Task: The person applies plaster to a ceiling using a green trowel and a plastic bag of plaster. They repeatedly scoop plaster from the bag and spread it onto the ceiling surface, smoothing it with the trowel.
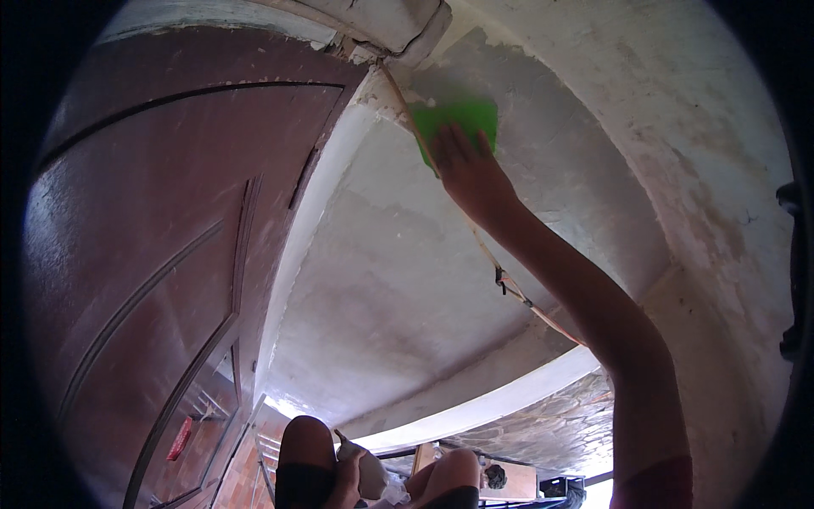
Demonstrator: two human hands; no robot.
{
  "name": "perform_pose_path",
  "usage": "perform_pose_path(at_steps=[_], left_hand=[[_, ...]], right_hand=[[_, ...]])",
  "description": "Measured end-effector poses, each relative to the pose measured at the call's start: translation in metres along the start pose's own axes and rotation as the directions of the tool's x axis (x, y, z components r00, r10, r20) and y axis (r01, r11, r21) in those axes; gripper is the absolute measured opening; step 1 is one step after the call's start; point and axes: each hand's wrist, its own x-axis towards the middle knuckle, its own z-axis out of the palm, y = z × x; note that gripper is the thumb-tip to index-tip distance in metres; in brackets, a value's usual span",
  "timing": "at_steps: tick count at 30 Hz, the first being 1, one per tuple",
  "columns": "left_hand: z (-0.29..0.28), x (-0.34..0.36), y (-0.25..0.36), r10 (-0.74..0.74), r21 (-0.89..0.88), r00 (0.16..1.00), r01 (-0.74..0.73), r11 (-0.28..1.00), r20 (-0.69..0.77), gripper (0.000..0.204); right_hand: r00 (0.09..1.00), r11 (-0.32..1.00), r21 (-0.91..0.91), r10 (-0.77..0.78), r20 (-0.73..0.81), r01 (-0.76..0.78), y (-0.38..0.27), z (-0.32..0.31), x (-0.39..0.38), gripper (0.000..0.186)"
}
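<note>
My right arm reaches up to a grey plastered surface (373, 246). My right hand (475, 174) presses a flat green plastic scraper (475, 117) against it, the fingers lying over its face. The scraper's upper edge is blurred. A tan cable (395, 89) runs past the scraper and wrist, then on behind the forearm. Low in the view, between my bent knees, my left hand (346, 482) is closed on the side of a grey, rounded thing with a narrow tip (370, 475). I cannot make out its kind. A crumpled piece of clear plastic (395, 489) lies beside it.
A dark brown panelled door (161, 212) fills the left side. Rough, patchy plaster (661, 127) curves along the right. Black tape or a tie (499, 278) hangs on the cable. Lower down are a stone-faced wall (543, 416) and a black crate (555, 487).
</note>
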Motion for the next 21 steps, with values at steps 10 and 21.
perform_pose_path(at_steps=[10, 21], left_hand=[[-0.006, -0.007, 0.009, -0.007, -0.073, 0.995, 0.014, 0.997, 0.095, 0.033], [0.006, -0.01, 0.015, -0.047, 0.006, 0.998, 0.047, 0.999, 0.045, 0.035]], right_hand=[[0.985, 0.989, 0.102, 0.087, 0.152, -0.103, 0.039, -0.086, -0.05, 0.039], [0.999, 0.999, -0.042, 0.034, 0.003, -0.034, 0.033, 0.0, 0.044, 0.044]])
